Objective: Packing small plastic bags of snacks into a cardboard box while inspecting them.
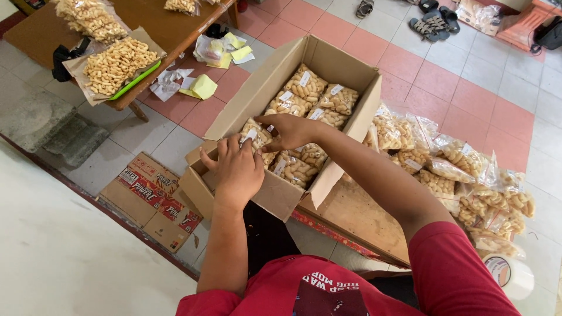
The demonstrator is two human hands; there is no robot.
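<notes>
— Inside the cardboard box (351,70), what's hidden?
— The left hand (237,169) covers part of a clear snack bag (257,137); its grip is unclear. The right hand (290,131) pinches that bag's top, fingers curled.
— Its look?
— Pale curls, white label.

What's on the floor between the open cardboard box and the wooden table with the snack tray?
In the head view, loose yellow and white paper slips lie on the tiles between the cardboard box and the wooden table.
</notes>
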